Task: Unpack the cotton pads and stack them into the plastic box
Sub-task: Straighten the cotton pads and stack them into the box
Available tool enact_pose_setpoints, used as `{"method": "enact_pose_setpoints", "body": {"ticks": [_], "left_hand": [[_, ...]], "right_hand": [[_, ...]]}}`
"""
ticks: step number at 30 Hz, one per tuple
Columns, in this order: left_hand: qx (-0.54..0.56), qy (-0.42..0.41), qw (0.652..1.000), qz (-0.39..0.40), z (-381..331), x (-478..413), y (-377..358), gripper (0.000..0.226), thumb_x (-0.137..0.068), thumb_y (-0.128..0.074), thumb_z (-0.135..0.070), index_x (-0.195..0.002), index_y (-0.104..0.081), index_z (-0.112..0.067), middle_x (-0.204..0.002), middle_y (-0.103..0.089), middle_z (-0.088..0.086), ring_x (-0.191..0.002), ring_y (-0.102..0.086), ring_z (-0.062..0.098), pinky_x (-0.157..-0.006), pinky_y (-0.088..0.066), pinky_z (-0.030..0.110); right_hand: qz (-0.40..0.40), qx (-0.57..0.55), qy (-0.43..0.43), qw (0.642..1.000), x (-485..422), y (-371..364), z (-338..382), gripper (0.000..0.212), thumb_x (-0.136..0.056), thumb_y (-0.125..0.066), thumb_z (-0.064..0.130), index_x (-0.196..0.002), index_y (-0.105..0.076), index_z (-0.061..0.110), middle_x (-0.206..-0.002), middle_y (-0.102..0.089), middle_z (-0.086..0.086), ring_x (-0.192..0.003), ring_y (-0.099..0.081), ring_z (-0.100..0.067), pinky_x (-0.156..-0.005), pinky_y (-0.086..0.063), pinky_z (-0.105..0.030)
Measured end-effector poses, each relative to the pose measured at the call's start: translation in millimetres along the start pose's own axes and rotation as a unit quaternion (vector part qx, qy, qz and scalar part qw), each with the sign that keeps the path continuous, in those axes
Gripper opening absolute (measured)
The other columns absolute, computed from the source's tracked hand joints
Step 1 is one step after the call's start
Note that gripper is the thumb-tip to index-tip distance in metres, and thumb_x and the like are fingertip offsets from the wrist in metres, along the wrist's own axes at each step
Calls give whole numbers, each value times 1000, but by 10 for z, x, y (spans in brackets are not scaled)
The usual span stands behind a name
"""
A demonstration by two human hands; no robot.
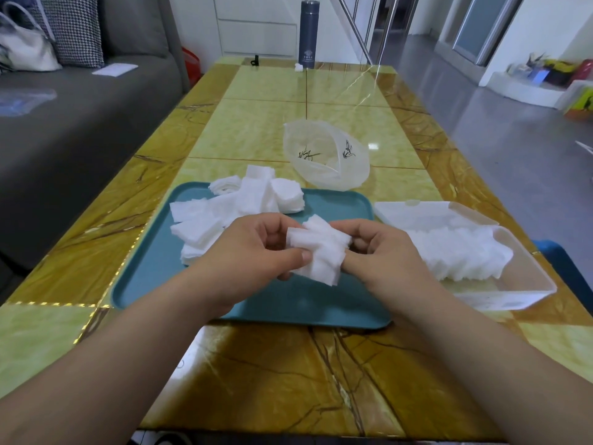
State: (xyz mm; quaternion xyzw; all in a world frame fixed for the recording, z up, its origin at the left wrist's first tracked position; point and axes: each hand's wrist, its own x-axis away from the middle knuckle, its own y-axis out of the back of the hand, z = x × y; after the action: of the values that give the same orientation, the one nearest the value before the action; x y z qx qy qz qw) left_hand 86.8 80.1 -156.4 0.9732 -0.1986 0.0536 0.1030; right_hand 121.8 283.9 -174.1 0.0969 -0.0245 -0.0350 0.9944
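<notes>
Both hands hold a small bunch of white square cotton pads [321, 252] above the teal tray [288, 303]. My left hand [256, 252] grips the bunch from the left, thumb pressed on its lower edge. My right hand [378, 252] pinches it from the right. A loose heap of cotton pads [231, 210] lies on the tray's far left part. To the right stands the clear plastic box [513, 284], with a row of stacked pads [459, 255] inside and its lid [426, 213] open behind it.
An empty translucent plastic bag [324, 159] with black print lies beyond the tray. A dark flask [308, 33] and a small white scrap [298, 67] stand at the table's far end. A grey sofa [80, 123] runs along the left side.
</notes>
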Motion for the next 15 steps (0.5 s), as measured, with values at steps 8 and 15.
{"method": "enact_pose_setpoints", "body": {"ticks": [8,15], "left_hand": [[-31,0,999,-29,9,-7,-22,17,-88,-78,-3,-100,-76,-14,-93,-79,11,-74,-66,14,-64,-55,23],[-51,-7,996,-69,5,-7,-45,12,-86,-80,-6,-93,-76,-14,-85,-79,7,-66,-66,9,-60,-55,20]], "right_hand": [[16,20,21,999,-26,14,-15,26,-96,-72,10,-118,-77,22,-103,-81,6,-102,-76,-13,-98,-59,-47],[51,6,20,998,-19,18,-30,50,-79,-80,12,-128,-71,19,-109,-80,1,-105,-75,-18,-99,-59,-43]]}}
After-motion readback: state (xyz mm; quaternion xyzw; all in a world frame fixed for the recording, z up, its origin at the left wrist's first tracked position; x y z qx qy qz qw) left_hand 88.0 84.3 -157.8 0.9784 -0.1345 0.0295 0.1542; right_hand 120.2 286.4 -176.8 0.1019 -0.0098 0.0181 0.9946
